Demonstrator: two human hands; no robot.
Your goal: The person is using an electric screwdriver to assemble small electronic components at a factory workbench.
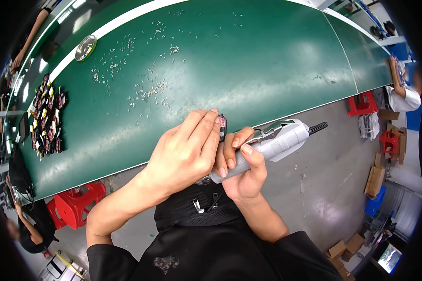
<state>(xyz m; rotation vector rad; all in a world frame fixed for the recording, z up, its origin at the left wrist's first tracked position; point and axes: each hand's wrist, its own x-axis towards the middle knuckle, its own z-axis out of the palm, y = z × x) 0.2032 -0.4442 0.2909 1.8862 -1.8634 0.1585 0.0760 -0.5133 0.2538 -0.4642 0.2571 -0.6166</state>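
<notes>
Left hand point(185, 150): fingers pinching black gadget point(222, 123) by near edge of desk point(276, 65). Right hand point(244, 175): fingers wrapped round grey screwdriver point(280, 144), tip hidden. I'd brace gadget firmly, keep screwdriver square, press lightly.

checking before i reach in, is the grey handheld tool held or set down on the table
Held: the right hand grips the grey tool near its lower end, and it slants in front of the green table.
</notes>
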